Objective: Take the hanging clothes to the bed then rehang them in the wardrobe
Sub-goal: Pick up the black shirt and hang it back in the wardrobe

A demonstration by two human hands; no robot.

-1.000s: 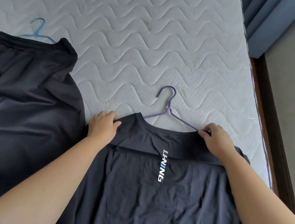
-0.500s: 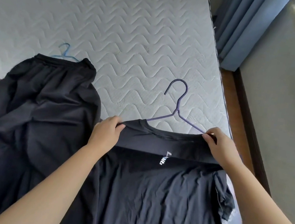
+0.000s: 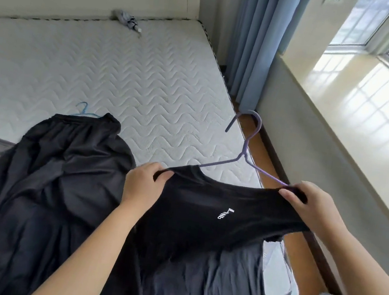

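what changed: a second ago the T-shirt lay flat on the bed. Now its shoulders are lifted, and the purple hanger has its hook up in the air
meaning: probably the start of the carry to the wardrobe
left hand: clamped on one shoulder
right hand: pinching the other shoulder and the hanger's arm
shirt look: black with a small white logo, sagging between the hands, hem draped on the bed beside another black garment

Both hands raised T-shirt on hanger off bed.
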